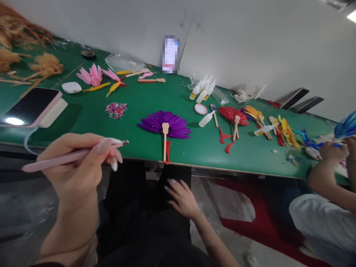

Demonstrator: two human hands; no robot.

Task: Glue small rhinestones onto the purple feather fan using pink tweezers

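Pink tweezers [63,159] are pinched in my left hand [80,163], raised at the left near the table's front edge, their tip pointing right. My right hand [182,198] rests on my dark-clothed lap with its fingers spread, holding nothing. A purple feather fan [175,124] lies on the green table in front of me, with a light wooden paw-topped handle [164,142] and a red tassel [168,151] beside the handle. Left of the fan is a pile of small multicoloured bits [116,110].
Phones [33,105] lie at the left. Pink feathers [90,76] and a lit phone [170,55] are farther back. Glue bottles [203,89], a loose bottle [206,119] and a red fan [233,115] lie to the right. Another person's hands [333,152] hold blue feathers.
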